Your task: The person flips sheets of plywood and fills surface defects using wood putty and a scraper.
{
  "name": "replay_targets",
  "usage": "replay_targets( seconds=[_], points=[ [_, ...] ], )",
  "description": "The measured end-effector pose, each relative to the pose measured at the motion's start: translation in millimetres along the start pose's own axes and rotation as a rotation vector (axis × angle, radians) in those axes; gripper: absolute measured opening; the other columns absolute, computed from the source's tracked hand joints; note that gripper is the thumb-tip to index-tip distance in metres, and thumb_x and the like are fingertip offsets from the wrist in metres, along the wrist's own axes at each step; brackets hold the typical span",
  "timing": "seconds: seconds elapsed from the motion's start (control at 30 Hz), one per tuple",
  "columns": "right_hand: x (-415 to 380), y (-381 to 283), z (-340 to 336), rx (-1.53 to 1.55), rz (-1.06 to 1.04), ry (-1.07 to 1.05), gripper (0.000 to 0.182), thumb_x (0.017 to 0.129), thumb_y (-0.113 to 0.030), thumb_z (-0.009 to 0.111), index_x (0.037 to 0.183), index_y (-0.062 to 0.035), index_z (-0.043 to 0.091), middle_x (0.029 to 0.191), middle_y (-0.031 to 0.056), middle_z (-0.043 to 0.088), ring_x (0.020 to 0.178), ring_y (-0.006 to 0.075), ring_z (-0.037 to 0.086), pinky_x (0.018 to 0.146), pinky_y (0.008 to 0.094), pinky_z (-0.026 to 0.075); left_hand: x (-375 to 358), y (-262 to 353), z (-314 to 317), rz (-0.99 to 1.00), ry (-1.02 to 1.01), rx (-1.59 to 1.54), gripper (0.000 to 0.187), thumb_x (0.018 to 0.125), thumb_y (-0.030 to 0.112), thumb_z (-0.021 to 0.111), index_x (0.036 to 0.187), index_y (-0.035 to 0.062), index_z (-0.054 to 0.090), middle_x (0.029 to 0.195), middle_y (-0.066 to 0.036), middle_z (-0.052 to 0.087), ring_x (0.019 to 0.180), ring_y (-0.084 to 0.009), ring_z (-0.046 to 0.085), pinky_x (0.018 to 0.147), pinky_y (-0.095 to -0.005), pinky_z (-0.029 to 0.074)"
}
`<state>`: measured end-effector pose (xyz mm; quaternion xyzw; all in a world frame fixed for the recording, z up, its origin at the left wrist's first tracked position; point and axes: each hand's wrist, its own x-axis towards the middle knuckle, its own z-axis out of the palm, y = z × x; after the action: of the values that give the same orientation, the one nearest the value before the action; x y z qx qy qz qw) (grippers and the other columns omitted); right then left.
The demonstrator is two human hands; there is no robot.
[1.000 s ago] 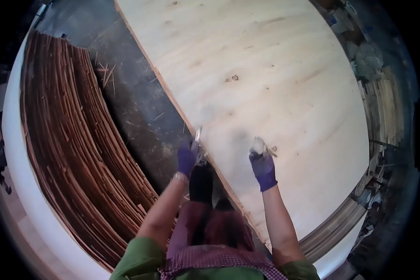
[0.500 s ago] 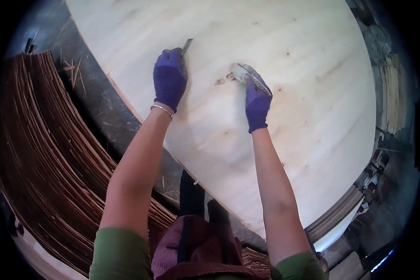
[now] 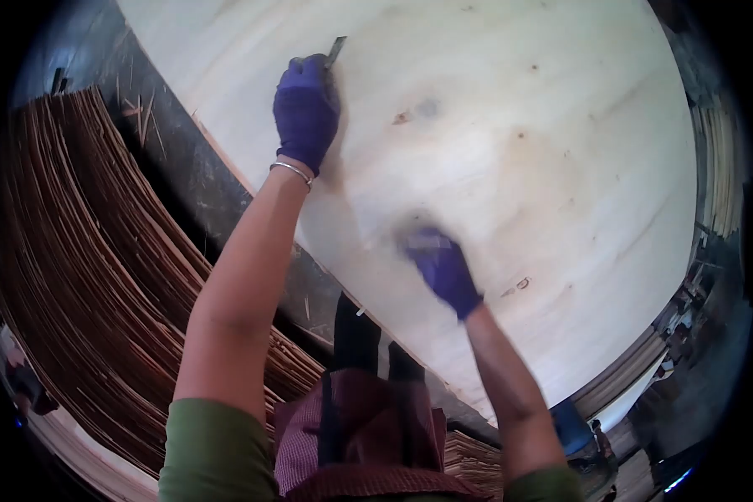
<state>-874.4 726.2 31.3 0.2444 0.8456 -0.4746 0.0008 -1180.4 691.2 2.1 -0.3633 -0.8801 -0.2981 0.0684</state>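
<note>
A large pale sheet of wood veneer or plywood [image 3: 477, 159] with knots and brownish streaks lies under both hands. My left hand [image 3: 307, 109], in a purple glove, rests on the sheet's upper left part, closed around a putty knife [image 3: 336, 52] whose narrow dark blade sticks out past the fingers. Lower and nearer to me, my right hand [image 3: 445, 266], also gloved in purple, is over the sheet. Its fingers are smeared by motion around something pale that I cannot make out. A damp-looking grey smudge [image 3: 427, 108] sits beside a brown knot [image 3: 402, 118].
To the left stands a tall curved stack of brown veneer sheets [image 3: 84, 251]. Between it and the pale sheet runs a dark surface [image 3: 184, 159] with wood splinters. More stacked boards [image 3: 719, 167] are at the right edge. A blue object [image 3: 571, 428] is at the lower right.
My right hand has swept down toward me, away from the knot, where a grey smudge now shows. My left hand has shifted slightly upward in view, still holding the putty knife.
</note>
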Motion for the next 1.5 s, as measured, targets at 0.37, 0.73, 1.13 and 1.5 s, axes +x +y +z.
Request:
replay_targets(
  seconds=[0.37, 0.73, 1.13, 1.5],
  points=[
    [-182, 120, -78, 0.813, 0.401, 0.821, 0.041, 0.098, -0.025, 0.049, 0.127, 0.0049, 0.049, 0.131, 0.0148, 0.052, 0.116, 0.0269, 0.053, 0.1, 0.0387, 0.043, -138, 125, 40, 0.716, -0.389, -0.166, 0.021, 0.08, 0.005, 0.056, 0.099, 0.0081, 0.065, 0.087, -0.011, 0.061, 0.082, -0.0291, 0.059, 0.074, -0.0405, 0.049],
    [-203, 97, -81, -0.48, 0.216, 0.558, 0.035, 0.073, -0.002, 0.06, 0.107, -0.0078, 0.067, 0.103, 0.0126, 0.063, 0.097, 0.0304, 0.056, 0.081, 0.0409, 0.045, -187, 180, 29, 0.478, -0.465, -0.237, 0.023, 0.082, 0.007, 0.058, 0.105, 0.0078, 0.06, 0.092, -0.013, 0.06, 0.085, -0.0334, 0.059, 0.074, -0.0417, 0.048],
    [-453, 35, -40, 0.329, 0.598, 0.219, 0.032, 0.091, -0.021, 0.055, 0.119, -0.0061, 0.056, 0.108, 0.0107, 0.061, 0.102, 0.0302, 0.057, 0.096, 0.0425, 0.042, -302, 288, 46, 0.882, -0.81, -0.405, 0.009, 0.085, 0.014, 0.053, 0.089, 0.0101, 0.06, 0.088, -0.01, 0.062, 0.085, -0.0272, 0.059, 0.078, -0.0387, 0.047],
    [-452, -43, -87, 0.87, 0.417, -0.235, 0.031, 0.095, -0.021, 0.051, 0.11, 0.0031, 0.062, 0.093, 0.0107, 0.068, 0.086, 0.0154, 0.06, 0.081, 0.0298, 0.046, -542, 199, -318, -0.671, -0.63, -0.509, 0.03, 0.088, 0.01, 0.059, 0.117, 0.0037, 0.061, 0.086, -0.009, 0.066, 0.072, -0.0172, 0.063, 0.064, -0.0302, 0.051]
  ],
)
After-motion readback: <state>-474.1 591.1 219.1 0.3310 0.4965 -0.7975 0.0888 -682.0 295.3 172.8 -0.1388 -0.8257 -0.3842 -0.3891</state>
